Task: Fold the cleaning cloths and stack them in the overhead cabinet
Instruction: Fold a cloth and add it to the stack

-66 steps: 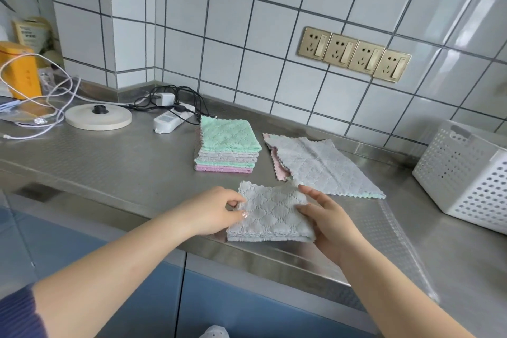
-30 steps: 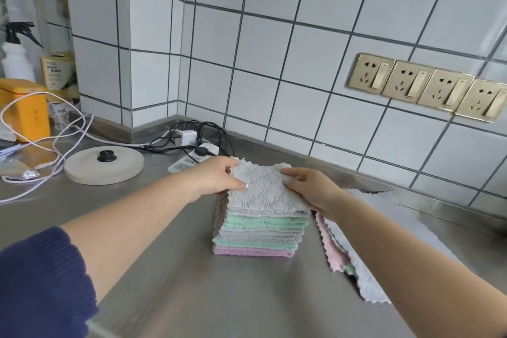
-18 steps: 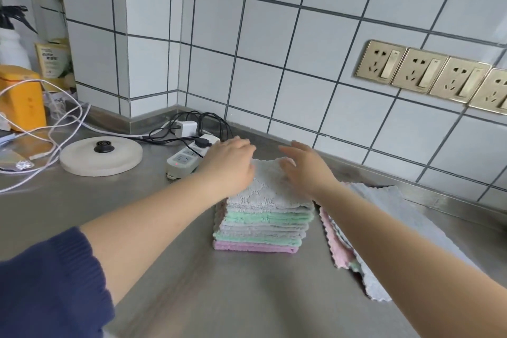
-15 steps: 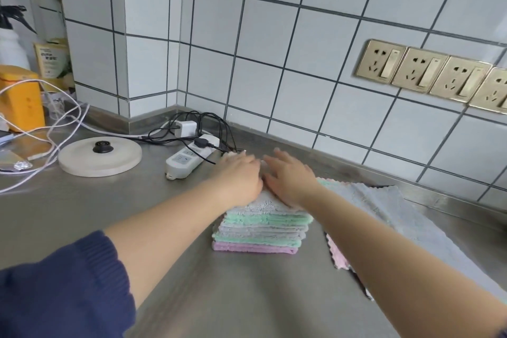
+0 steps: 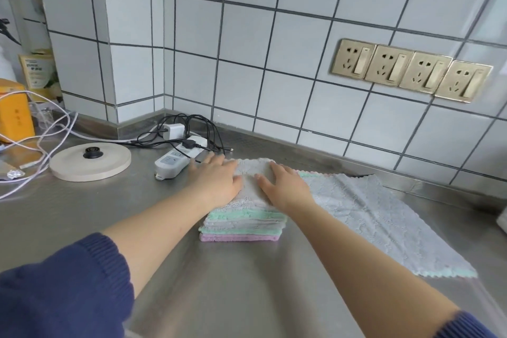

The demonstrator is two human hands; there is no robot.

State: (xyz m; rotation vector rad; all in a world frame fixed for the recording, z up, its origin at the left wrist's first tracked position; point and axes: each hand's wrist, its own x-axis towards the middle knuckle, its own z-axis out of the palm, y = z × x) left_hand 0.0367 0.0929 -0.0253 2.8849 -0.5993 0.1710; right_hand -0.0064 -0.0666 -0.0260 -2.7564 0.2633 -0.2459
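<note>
head view: both hands (image 5: 253, 182) press flat on the folded cloth stack (image 5: 242, 223).

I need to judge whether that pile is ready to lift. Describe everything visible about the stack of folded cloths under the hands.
The stack of folded square microfibre cloths sits on the stainless steel counter, its layers grey, mint green and grey above a pink one at the bottom. The fabric looks plush with a quilted pattern and scalloped edges. The edges line up fairly neatly. The left hand and right hand press flat on the grey top cloth. To its right lie unfolded grey cloths; whether they touch the stack cannot be told.
</note>
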